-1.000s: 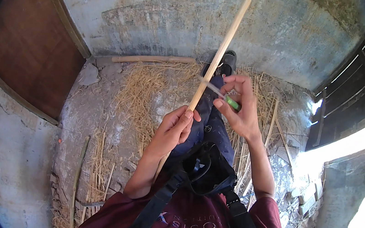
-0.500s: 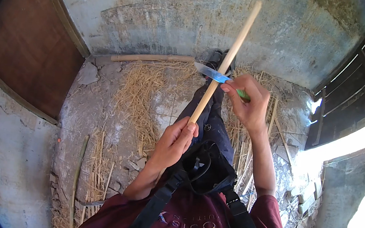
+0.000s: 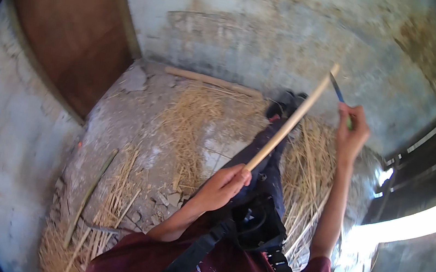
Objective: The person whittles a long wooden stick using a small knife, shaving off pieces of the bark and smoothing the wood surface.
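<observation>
A long pale stick [image 3: 296, 119], bamboo or wood, slants up and away to the right over my legs. My left hand [image 3: 225, 186] is wrapped round its near end. In my right hand [image 3: 353, 129] is a knife [image 3: 336, 88] with a blue and green handle, only partly visible between the fingers. The blade meets or nearly meets the stick close to its far tip; I cannot tell whether it touches. A tiny pale fleck shows just beside the tip.
Straw-like shavings [image 3: 193, 116] cover the floor on both sides of my legs. A thick pole [image 3: 214, 82] lies along the base of the far wall [image 3: 275, 33]. At left are a green stick [image 3: 90, 196], split strips [image 3: 115, 205] and a brown door [image 3: 73, 23]. Dark slatted boards [image 3: 423, 163] stand at right.
My right hand has carried the knife from the stick's middle out to its far end. The stick now tilts further right, and the whole view has shifted.
</observation>
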A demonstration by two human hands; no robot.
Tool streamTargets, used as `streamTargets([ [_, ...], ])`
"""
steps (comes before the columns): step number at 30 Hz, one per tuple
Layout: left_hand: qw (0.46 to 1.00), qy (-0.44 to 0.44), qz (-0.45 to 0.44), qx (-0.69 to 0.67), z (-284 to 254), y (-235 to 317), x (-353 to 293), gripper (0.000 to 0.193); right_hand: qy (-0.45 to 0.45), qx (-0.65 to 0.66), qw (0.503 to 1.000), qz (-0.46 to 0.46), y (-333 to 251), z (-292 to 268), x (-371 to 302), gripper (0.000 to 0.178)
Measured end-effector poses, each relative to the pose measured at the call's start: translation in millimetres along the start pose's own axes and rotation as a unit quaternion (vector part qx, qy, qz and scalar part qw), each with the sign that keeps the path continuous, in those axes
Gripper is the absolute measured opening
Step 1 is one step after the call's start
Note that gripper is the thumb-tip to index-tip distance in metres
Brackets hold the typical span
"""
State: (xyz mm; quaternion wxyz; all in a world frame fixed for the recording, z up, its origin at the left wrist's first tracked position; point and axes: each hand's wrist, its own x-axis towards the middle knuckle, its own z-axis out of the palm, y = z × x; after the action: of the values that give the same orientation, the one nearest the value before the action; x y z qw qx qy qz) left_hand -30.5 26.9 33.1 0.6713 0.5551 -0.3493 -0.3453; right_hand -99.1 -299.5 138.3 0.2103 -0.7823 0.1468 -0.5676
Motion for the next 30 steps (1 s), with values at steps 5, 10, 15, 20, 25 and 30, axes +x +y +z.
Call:
streamTargets([
  [5, 0.998, -0.017, -0.015, 0.061, -25.0, -21.0, -2.4, 0.035, -0.098, -0.08, 0.989, 0.071, 1.6, -4.9, -18.9, 0.012],
  [10, 0.996, -0.025, -0.032, 0.075, -36.4, -31.3, -3.7, 0.035, -0.18, 0.011, 0.983, 0.026, -10.9, 8.4, -49.0, 0.013],
  [15, 0.995, -0.007, 0.014, 0.099, -35.8, -30.9, -8.5, 0.035, -0.19, 0.024, 0.977, -0.095, -21.7, 15.4, -46.0, 0.012],
  [20, 0.986, -0.052, 0.028, 0.158, -36.9, -21.5, -27.8, 0.034, -0.052, -0.09, 0.994, 0.035, 90.4, -2.1, 15.9, 0.019],
  [25, 0.99, -0.002, -0.088, 0.109, -53.5, -14.5, -28.9, 0.032, -0.068, 0.024, 0.978, 0.193, 133.7, -20.8, 0.1, 0.018],
  [30, 0.993, -0.022, -0.11, 0.022, -56.8, -15.8, 10.2, 0.034, -0.106, 0.187, 0.921, 0.325, 89.5, -12.8, -36.3, 0.031],
])
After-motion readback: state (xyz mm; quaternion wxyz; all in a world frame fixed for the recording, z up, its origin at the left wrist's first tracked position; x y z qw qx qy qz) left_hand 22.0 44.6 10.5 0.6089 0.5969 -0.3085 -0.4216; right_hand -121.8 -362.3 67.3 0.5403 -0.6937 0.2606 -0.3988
